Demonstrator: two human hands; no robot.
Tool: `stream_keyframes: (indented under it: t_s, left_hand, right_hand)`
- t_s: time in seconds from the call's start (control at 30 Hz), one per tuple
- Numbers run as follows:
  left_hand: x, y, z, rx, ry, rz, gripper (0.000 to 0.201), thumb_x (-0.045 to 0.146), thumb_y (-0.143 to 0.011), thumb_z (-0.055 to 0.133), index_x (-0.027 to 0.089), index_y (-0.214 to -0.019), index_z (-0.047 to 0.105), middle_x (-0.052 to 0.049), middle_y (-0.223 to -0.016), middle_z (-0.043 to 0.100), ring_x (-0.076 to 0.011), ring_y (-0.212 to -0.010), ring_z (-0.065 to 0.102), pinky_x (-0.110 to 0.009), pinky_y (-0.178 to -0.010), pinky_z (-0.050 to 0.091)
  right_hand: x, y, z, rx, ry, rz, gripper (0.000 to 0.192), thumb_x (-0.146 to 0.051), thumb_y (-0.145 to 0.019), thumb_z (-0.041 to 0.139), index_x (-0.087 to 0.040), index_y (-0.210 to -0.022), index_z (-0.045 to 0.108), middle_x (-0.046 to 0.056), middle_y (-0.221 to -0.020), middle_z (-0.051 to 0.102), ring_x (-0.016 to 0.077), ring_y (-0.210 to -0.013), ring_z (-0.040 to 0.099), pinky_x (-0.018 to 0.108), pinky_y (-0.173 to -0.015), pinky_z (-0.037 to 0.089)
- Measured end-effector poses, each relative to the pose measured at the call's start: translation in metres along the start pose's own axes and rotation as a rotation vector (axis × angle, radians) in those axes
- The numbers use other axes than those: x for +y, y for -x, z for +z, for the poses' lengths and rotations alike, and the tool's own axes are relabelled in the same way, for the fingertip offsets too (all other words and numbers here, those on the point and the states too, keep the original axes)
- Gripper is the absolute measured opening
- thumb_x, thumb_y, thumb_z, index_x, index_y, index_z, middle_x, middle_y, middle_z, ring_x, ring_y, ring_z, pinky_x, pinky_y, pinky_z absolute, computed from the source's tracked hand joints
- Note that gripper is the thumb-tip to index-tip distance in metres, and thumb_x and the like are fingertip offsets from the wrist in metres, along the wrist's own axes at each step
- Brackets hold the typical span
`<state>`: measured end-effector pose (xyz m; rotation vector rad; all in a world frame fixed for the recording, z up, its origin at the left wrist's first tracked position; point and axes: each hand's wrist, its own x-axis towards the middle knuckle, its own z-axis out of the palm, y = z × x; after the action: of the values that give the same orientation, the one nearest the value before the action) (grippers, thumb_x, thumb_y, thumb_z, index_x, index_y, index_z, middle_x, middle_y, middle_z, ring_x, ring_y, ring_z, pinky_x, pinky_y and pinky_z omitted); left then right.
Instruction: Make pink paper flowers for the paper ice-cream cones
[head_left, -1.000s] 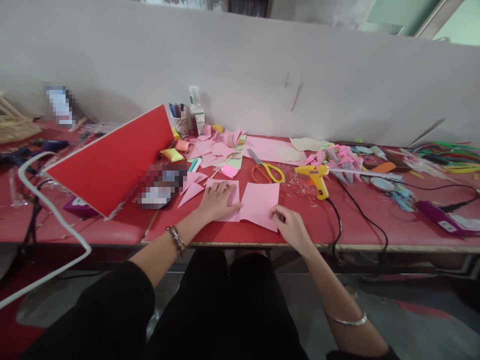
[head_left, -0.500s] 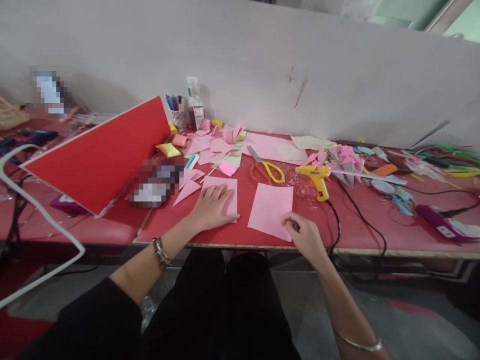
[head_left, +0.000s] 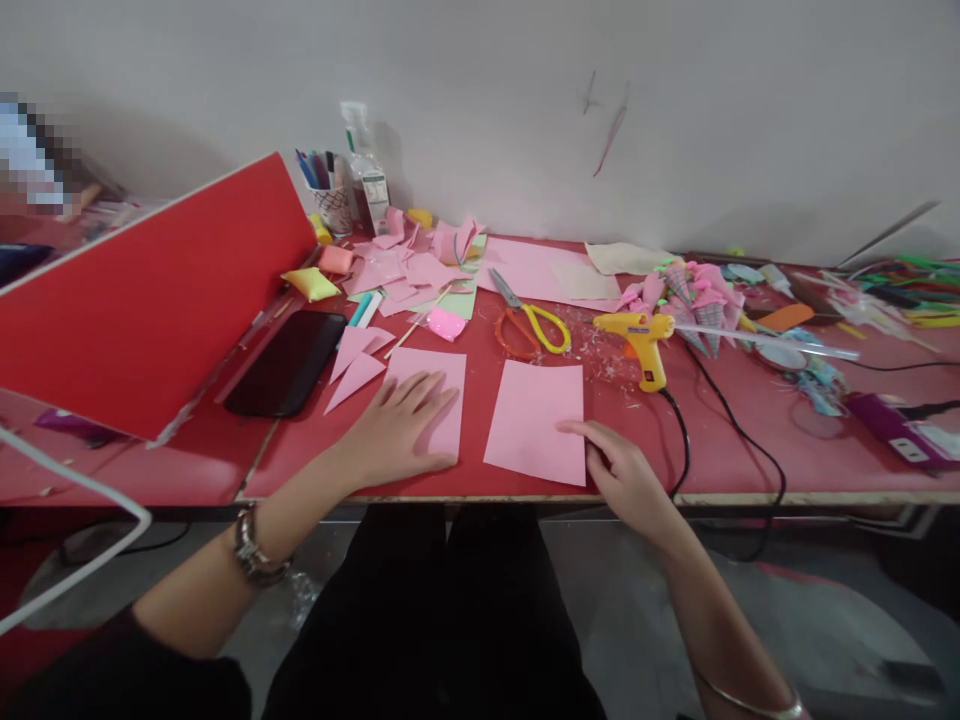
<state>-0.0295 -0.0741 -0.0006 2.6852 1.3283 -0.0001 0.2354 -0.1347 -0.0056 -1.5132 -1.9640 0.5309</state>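
Spread flat, my left hand (head_left: 401, 430) rests on a small pink sheet (head_left: 446, 430), covering its left part. A second pink sheet (head_left: 532, 420) lies to the right, separated by a strip of red tabletop. At that sheet's right edge is my right hand (head_left: 619, 465), its index finger stretched onto the paper and its other fingers curled beside the edge. Two folded pink pieces (head_left: 358, 368) lie just beyond my left hand. Scissors (head_left: 529, 315) with one orange and one yellow handle lie behind the sheets. A yellow glue gun (head_left: 641, 345) sits beyond my right hand.
A phone (head_left: 289, 362) lies left, before a leaning red board (head_left: 172, 290). Pink scraps (head_left: 409, 275), a pen cup (head_left: 330, 200) and a bottle (head_left: 367, 185) stand at the back. Decorated cones (head_left: 694, 300) and a black cord (head_left: 739, 440) are on the right.
My right hand's index finger has straightened out over the sheet from a more curled pose. My left hand stays on its sheet. The camera view has tilted and shifted slightly.
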Motion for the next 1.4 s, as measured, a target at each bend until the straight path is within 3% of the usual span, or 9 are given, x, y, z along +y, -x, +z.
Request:
stream_keyframes:
  t_s: [0.3,0.4,0.5,0.63,0.8,1.0,1.1,1.27,1.4]
  left_hand:
    - [-0.022,0.005,-0.007,-0.052,0.024,0.068,0.07,0.062,-0.076,0.031,0.02,-0.132,0.025,-0.007,-0.14,0.024,-0.024,-0.128,0.019,-0.044,-0.104,0.016]
    - [-0.024,-0.002,-0.01,-0.027,0.02,0.066,0.066,0.057,-0.08,0.03,0.018,-0.133,0.022,-0.007,-0.14,0.024,-0.023,-0.129,0.018,-0.044,-0.104,0.015]
    - [-0.015,-0.013,-0.012,-0.008,0.033,0.14,0.061,0.053,-0.083,0.028,0.019,-0.133,0.021,-0.005,-0.141,0.023,-0.0206,-0.129,0.018,-0.042,-0.104,0.015]
    - [0.002,-0.03,-0.012,0.018,0.041,0.272,0.062,0.054,-0.082,0.029,0.019,-0.133,0.022,-0.005,-0.14,0.026,-0.0211,-0.129,0.019,-0.042,-0.105,0.014]
    - [0.011,-0.043,-0.008,-0.042,0.052,0.291,0.059,0.05,-0.083,0.031,0.017,-0.132,0.024,-0.007,-0.14,0.025,-0.0229,-0.128,0.02,-0.044,-0.103,0.017]
    - [0.008,-0.044,-0.002,-0.002,0.128,0.247,0.065,0.051,-0.08,0.036,0.014,-0.132,0.024,-0.011,-0.137,0.031,-0.0243,-0.126,0.026,-0.049,-0.103,0.015]
    - [0.008,-0.045,-0.001,0.01,0.137,0.24,0.068,0.052,-0.078,0.038,0.012,-0.131,0.025,-0.012,-0.136,0.033,-0.0247,-0.124,0.028,-0.05,-0.103,0.013]
    - [0.008,-0.047,-0.003,0.023,0.175,0.223,0.061,0.051,-0.081,0.034,0.015,-0.13,0.028,-0.01,-0.134,0.036,-0.0238,-0.123,0.03,-0.048,-0.103,0.015]
    - [0.011,-0.048,-0.001,0.005,0.219,0.188,0.063,0.054,-0.08,0.033,0.014,-0.129,0.03,-0.01,-0.134,0.036,-0.0238,-0.123,0.03,-0.046,-0.103,0.016]
  right_hand:
    - [-0.001,-0.012,-0.004,-0.155,0.046,-0.109,0.025,-0.013,-0.079,0.039,-0.021,-0.087,0.061,0.006,-0.082,0.05,0.0147,-0.077,0.052,0.03,-0.07,0.046]
    - [0.004,-0.017,-0.007,-0.134,0.082,-0.107,0.025,-0.015,-0.079,0.042,-0.025,-0.084,0.064,0.008,-0.099,0.043,0.0186,-0.094,0.048,0.035,-0.078,0.044]
    - [0.006,-0.019,-0.01,-0.137,0.082,-0.099,0.024,-0.017,-0.078,0.044,-0.027,-0.081,0.066,0.005,-0.124,0.029,0.0242,-0.118,0.03,0.042,-0.093,0.035]
    - [0.006,-0.022,-0.015,-0.223,0.071,-0.063,0.025,-0.017,-0.079,0.043,-0.027,-0.079,0.066,0.003,-0.132,0.026,0.0239,-0.123,0.026,0.044,-0.098,0.027]
    - [0.005,-0.027,-0.023,-0.464,0.108,-0.064,0.023,-0.017,-0.079,0.043,-0.027,-0.082,0.064,0.004,-0.12,0.048,0.0205,-0.114,0.041,0.051,-0.099,0.016]
    - [0.005,-0.039,-0.024,-0.44,0.149,-0.08,0.016,-0.031,-0.082,0.045,-0.025,-0.079,0.06,0.004,-0.107,0.057,0.0204,-0.103,0.049,0.056,-0.097,0.005]
    - [0.001,-0.051,-0.018,-0.431,0.197,-0.148,0.022,-0.036,-0.081,0.045,-0.023,-0.072,0.059,0.003,-0.093,0.057,0.0181,-0.094,0.051,0.053,-0.096,0.008]
    - [0.001,-0.072,-0.004,-0.435,0.164,-0.246,0.022,-0.03,-0.083,0.043,-0.017,-0.069,0.054,0.002,-0.075,0.055,0.0144,-0.077,0.05,0.035,-0.079,0.032]
    - [0.007,-0.08,0.009,-0.351,0.176,-0.312,0.025,-0.026,-0.082,0.041,-0.016,-0.06,0.047,0.001,-0.061,0.051,0.0123,-0.063,0.045,0.026,-0.062,0.031]
